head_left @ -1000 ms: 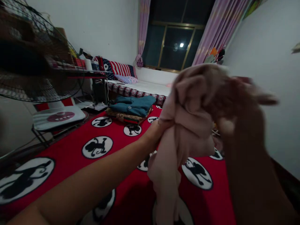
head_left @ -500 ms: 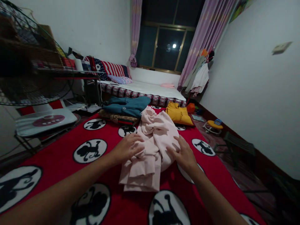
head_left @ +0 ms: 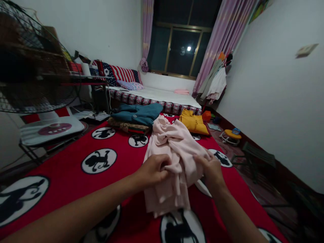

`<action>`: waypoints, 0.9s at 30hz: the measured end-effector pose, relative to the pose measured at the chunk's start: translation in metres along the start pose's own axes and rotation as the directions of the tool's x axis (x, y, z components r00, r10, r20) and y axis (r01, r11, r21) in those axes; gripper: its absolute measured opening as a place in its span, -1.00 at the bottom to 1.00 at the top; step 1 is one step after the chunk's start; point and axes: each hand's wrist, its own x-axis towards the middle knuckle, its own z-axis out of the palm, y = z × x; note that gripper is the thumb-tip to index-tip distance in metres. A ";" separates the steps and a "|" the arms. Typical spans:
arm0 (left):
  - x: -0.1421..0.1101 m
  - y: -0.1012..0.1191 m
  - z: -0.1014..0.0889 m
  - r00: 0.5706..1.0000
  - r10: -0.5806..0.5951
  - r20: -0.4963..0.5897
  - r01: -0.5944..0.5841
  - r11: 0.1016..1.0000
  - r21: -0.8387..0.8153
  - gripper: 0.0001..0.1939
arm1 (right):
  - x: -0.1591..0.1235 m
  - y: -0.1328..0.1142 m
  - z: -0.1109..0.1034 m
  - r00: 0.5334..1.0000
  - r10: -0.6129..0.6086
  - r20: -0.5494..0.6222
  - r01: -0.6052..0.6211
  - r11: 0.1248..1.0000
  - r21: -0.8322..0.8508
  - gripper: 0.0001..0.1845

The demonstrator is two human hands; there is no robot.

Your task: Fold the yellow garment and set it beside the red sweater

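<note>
A pale pink garment (head_left: 174,141), bunched and creased, lies on the red blanket (head_left: 131,155) with its lower end lifted a little. My left hand (head_left: 155,168) pinches a fold of it near the middle. At the garment's right edge, my right hand (head_left: 209,165) is closed on the cloth and draws it out to the side. Just beyond it on the left are a folded teal garment (head_left: 139,114) and a brown patterned one (head_left: 129,127) beneath. A folded yellow garment (head_left: 193,122) lies beyond on the right.
A fan (head_left: 32,67) stands at the left by a cluttered desk (head_left: 93,79). Behind the blanket is a bed (head_left: 157,96) below a window. Along the right are a small yellow stool (head_left: 231,135), a dark folding chair (head_left: 258,155) and hanging clothes (head_left: 216,82).
Both hands have gone from resting open on the pink garment to gripping it. The cloth is pulled to the right, and its lower end has shifted right and lifted.
</note>
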 end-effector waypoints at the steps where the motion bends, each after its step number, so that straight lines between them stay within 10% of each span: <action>1: -0.004 0.007 -0.002 1.000 -0.007 0.012 0.009 0.995 -0.098 -0.90 | 0.001 -0.008 -0.010 0.997 -0.041 -0.065 0.041 0.999 0.005 -0.38; 4: -0.020 0.015 -0.006 0.989 -0.019 0.146 0.060 0.958 -0.281 -0.87 | 0.012 -0.023 -0.046 0.973 -0.194 -0.128 0.157 0.955 -0.254 -0.53; 10: -0.027 -0.012 -0.005 0.924 -0.046 0.380 0.176 0.932 -0.315 -0.86 | 0.029 -0.024 -0.071 0.906 -0.388 0.168 0.375 0.553 -0.744 -0.71; 19: -0.019 -0.013 -0.051 0.903 -0.141 0.407 0.328 0.837 -0.437 -0.63 | 0.010 -0.030 -0.023 0.829 -0.134 0.543 0.559 0.234 -0.795 -0.51; 27: -0.024 0.009 -0.021 0.907 -0.066 0.416 0.221 0.915 -0.339 -0.70 | 0.038 -0.031 0.073 0.814 -0.130 0.567 0.581 0.130 -0.804 -0.12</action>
